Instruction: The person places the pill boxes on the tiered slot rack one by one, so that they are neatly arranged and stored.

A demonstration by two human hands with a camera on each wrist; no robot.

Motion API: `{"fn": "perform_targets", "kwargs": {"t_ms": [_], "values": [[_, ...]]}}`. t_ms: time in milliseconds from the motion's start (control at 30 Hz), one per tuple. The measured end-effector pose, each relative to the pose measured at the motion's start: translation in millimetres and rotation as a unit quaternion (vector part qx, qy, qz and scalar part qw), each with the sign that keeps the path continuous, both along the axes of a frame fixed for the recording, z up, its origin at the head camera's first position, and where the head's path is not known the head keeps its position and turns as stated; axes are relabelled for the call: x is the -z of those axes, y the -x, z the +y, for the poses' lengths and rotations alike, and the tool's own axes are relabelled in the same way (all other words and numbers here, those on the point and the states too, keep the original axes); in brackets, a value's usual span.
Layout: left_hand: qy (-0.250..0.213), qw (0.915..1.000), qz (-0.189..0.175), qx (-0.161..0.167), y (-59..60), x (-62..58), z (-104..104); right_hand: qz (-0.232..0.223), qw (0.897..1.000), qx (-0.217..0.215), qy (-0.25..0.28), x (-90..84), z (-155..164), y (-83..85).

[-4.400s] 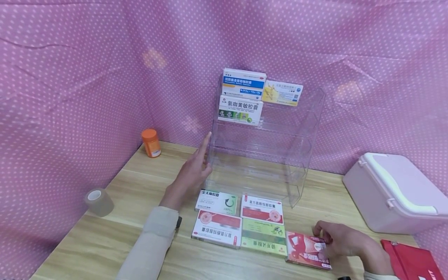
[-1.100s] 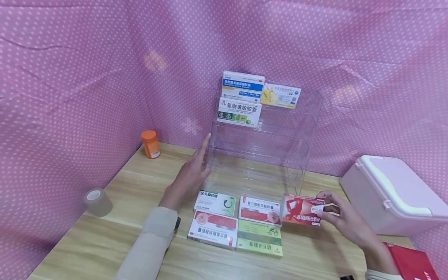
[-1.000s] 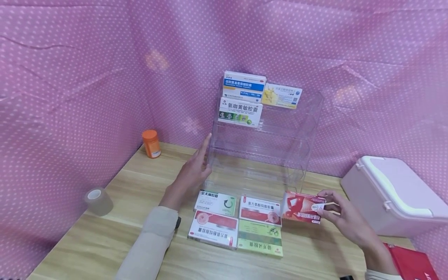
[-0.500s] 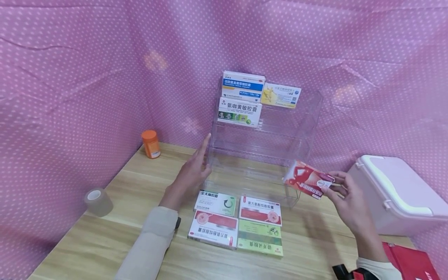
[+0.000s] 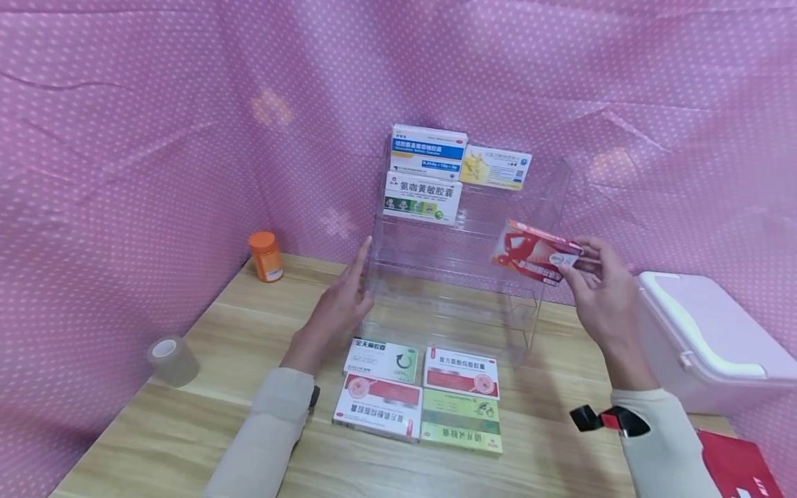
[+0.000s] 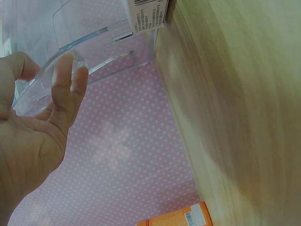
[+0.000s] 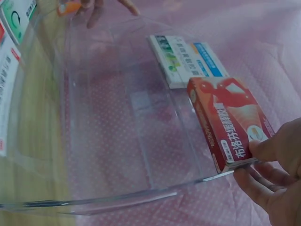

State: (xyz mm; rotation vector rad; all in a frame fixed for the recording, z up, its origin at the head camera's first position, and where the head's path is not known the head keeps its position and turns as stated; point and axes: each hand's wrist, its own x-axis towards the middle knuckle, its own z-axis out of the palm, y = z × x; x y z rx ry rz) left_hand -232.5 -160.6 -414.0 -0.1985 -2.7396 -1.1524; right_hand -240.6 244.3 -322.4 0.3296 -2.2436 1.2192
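My right hand (image 5: 600, 287) pinches a red medicine box (image 5: 532, 254) by its right end. The box is tilted in the air before the right half of the clear acrylic display rack (image 5: 461, 238). The right wrist view shows the thumb on the printed face and fingers beneath. My left hand (image 5: 336, 308) rests against the rack's left side with its fingers extended. On the upper tiers stand a blue-and-white box (image 5: 428, 153), a yellow-and-white box (image 5: 495, 168) and a white box with a green strip (image 5: 422, 199).
Before the rack lie a green-and-white box (image 5: 381, 361), two red-and-white boxes (image 5: 376, 408) and a yellow-green box (image 5: 461, 422). An orange bottle (image 5: 266, 257) and tape roll (image 5: 174, 361) stand left. A white cooler box (image 5: 716, 339) and red pouch (image 5: 737, 460) are right.
My right hand picked the red medicine box off the table and has raised it up and back to mid-rack height, tilting it. The left hand has stayed at the rack's side.
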Motion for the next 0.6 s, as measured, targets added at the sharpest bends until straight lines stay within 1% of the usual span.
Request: {"fn": "perform_targets", "kwargs": {"t_ms": [100,200,367,467,600], "values": [[-0.004,1.0000,-0.005,-0.002,-0.3,-0.1,-1.3,0.016,1.000,0.004,-0.010,-12.3,-9.4,12.3],[-0.009,0.9999,-0.006,-0.002,0.5,0.6,-2.3,0.030,0.999,0.016,-0.032,-23.8,-17.7,24.6],[-0.005,1.0000,0.002,0.004,2.9,2.7,-3.2,0.048,0.996,0.031,-0.064,-39.4,-27.2,45.3],[-0.005,1.0000,0.003,0.002,3.6,3.7,-3.3,0.051,0.996,0.030,-0.064,-49.7,-30.5,56.0],[-0.011,0.9999,-0.005,0.002,3.0,3.2,-3.1,0.055,0.996,0.028,-0.057,-64.7,-32.2,65.8]]}}
